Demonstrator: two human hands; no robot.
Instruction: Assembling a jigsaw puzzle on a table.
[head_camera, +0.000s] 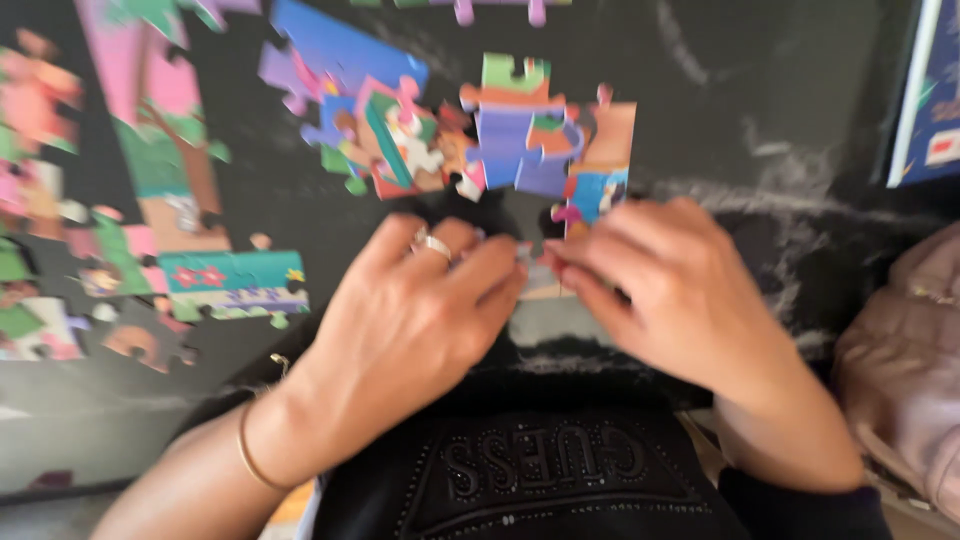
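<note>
Dark, chalky-marked tabletop (780, 130) fills most of what we see, scattered with bright jigsaw work. At its near edge our left hand (410, 320) and right hand (660, 290) meet fingertip to fingertip, and between them we pinch what looks like a puzzle piece (545, 285), pale and mostly covered; the fingers of both hands are curled close together around it, though motion blur keeps us from saying exactly which fingers bear on it. A ring sits on the left hand, and a thin bangle (250, 455) circles that wrist. Such a piece should be light, flat and fairly stiff card, easy to bend at its tabs, so we judge it best held by its edges with fingertips rather than pressed in the middle. Just beyond our fingers lies the joined cluster of pieces (480, 135) in blue, purple, orange and green, its lower right part touching or nearly touching the right fingertips. To the left lie a teal strip of joined pieces (230, 285) and a tall pink and green section (160, 130), with more loose bits at the left edge. At the far right a box lid (925, 90) is cut off by the frame, and a mauve padded bag (900, 380) sits below it. Our dark studded top (540, 475) fills the bottom. Everything is smeared, so the printed picture is hard to make out.
</note>
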